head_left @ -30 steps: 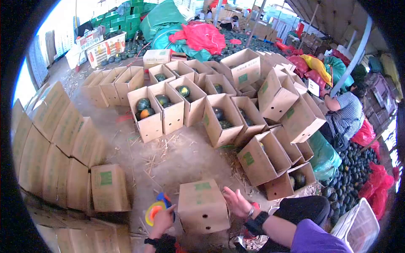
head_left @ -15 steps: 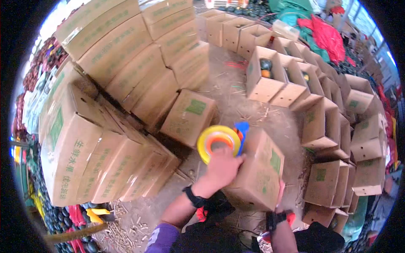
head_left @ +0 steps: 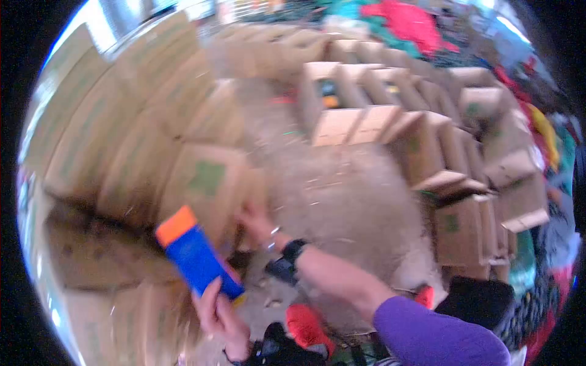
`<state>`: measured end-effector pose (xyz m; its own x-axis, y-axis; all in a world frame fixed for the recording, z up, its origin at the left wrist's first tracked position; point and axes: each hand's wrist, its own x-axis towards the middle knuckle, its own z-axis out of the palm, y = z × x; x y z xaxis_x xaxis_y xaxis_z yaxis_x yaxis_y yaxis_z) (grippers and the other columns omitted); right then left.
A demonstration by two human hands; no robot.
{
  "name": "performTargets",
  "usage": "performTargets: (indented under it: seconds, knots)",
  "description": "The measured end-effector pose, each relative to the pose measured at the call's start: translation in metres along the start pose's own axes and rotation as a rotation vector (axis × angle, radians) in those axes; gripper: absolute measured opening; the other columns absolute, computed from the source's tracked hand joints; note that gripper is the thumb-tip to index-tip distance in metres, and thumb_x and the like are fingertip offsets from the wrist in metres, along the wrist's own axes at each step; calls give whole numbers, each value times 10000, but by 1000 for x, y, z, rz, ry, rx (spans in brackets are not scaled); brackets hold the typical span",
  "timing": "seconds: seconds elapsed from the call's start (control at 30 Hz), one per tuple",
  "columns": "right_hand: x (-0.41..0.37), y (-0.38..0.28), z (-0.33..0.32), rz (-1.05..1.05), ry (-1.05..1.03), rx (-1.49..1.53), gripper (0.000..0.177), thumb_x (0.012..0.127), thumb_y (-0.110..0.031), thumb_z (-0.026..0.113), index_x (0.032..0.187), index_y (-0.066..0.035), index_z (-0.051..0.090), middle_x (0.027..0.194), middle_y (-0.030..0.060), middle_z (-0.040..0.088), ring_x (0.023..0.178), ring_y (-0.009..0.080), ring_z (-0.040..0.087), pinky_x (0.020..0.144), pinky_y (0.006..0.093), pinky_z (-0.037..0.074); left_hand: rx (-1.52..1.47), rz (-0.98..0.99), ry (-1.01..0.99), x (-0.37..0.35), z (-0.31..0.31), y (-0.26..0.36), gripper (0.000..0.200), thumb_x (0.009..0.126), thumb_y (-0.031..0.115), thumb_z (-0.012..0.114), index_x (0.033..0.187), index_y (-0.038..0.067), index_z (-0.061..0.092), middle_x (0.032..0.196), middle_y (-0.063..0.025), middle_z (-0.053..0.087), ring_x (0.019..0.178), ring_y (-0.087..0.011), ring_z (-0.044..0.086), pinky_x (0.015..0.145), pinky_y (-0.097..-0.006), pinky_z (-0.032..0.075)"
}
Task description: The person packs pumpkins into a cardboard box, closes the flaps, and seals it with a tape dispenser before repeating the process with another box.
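Observation:
My left hand (head_left: 221,320) is closed around a tape dispenser (head_left: 201,259), which has a blue body and an orange end. A bit of yellow shows at its lower edge; most of the tape roll is hidden. Against the right side of a cardboard box (head_left: 207,174) with a green print lies my right hand (head_left: 255,227), its fingers extended and blurred. This box stands beside the stacked cartons at the left, and the dispenser is in front of it.
Tall stacks of cartons (head_left: 131,131) rise at the left. Rows of open-topped boxes (head_left: 336,125) curve along the right, one with dark and orange round produce. Between them runs a dirt floor (head_left: 342,201). My red shoe (head_left: 308,329) is at the bottom.
My view has turned and the box once between my hands is now at the left stack. My right arm has reached across leftward; the dispenser in my left hand has moved left and down.

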<state>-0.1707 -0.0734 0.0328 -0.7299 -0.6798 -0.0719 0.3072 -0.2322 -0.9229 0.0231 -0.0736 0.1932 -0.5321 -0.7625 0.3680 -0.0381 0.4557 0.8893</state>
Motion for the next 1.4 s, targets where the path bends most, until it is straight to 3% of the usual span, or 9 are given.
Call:
performTargets:
  seconds: [0.13,0.23,0.33,0.47,0.63,0.7,0.87,1.03,1.4]
  knots:
    - [-28,-50,-6,280,-32,-41,778,853,-486,467,1390,-42,121,1456,89,122,1332,226,130,1056,344,204,-135,214,-147,-24,11,-44,265,885,117,473,1123,4,489,1111,-154,524,1041,-267,477,933,-385,348]
    - [-35,-37,-26,379,-409,573,573,867,-450,467,1293,-75,385,1313,70,424,1188,210,418,987,370,349,-266,323,-449,3,26,3,200,854,93,479,958,-6,618,923,-182,594,839,-332,525,801,-394,409]
    - [-38,20,-123,40,-451,-345,401,905,-322,444,1225,-81,468,1231,75,499,1077,190,506,929,344,395,-228,324,-724,-16,49,27,193,851,75,486,962,-11,619,949,-140,607,880,-281,536,810,-371,416]
    - [-148,-95,-277,13,429,-1866,282,779,-294,551,839,-30,633,903,169,610,900,313,554,765,410,448,-241,-133,-863,-35,43,9,361,828,11,474,1188,3,488,1117,-117,550,1019,-248,506,909,-329,371]
    - [-394,-266,-330,623,1387,-1596,457,684,-337,628,1030,-43,574,1085,154,554,1075,303,489,863,410,411,-423,-636,-925,-50,17,-33,592,733,-44,484,1296,42,327,1178,-127,495,1065,-226,469,923,-339,359]
    - [-488,-205,-457,931,874,-1561,324,700,-312,599,886,-53,653,922,167,632,863,278,620,753,375,490,-514,-709,-939,-55,7,-66,584,704,-50,485,1268,43,364,1160,-124,500,1031,-230,484,906,-346,371]
    - [-409,-212,-328,842,480,-1785,289,735,-260,514,848,-48,675,860,161,647,826,285,630,723,386,499,-102,-611,-843,-64,-6,20,341,853,268,560,1068,5,541,1001,-114,575,971,-187,509,880,-299,368]
    - [-362,-161,-214,546,-78,-1717,217,714,-212,528,781,-56,664,811,137,652,741,316,636,668,404,512,-309,-355,-830,-60,-3,-14,323,861,180,534,1129,3,497,1073,-125,546,1010,-211,495,914,-340,359]
    - [-364,-163,-173,-18,-324,-1604,207,659,-268,645,775,-97,640,794,66,610,817,267,551,722,374,465,-201,-330,-670,-39,-3,23,246,870,218,535,877,-21,591,756,9,561,676,-57,476,627,-210,403]
